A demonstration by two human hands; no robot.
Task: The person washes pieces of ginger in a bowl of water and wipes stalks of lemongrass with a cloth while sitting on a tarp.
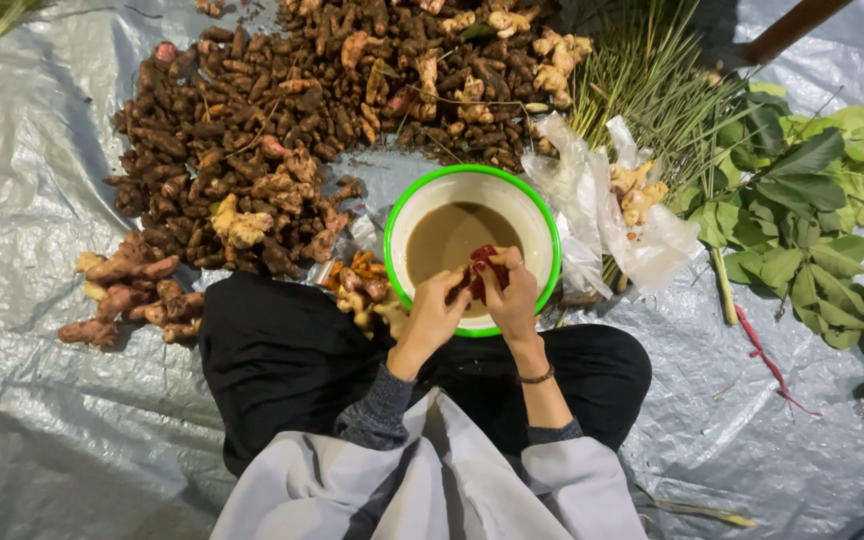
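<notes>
Both my hands meet over a white bowl with a green rim (542, 215) that holds murky brown water (442, 240). My left hand (435, 312) and my right hand (512, 297) together grip a small red, wet piece (485, 264), probably a root, just above the water at the bowl's near edge. My fingers cover most of it. A thin bracelet sits on my right wrist. I sit cross-legged in black trousers (282, 355), the bowl right in front of my knees.
A big heap of brown rhizomes (282, 110) lies behind and left of the bowl, pinkish ginger-like roots (132, 290) at the left. A clear plastic bag with pale roots (622, 215), lemongrass stalks (652, 80) and leafy green branches (802, 210) lie to the right on the grey tarp (32, 200).
</notes>
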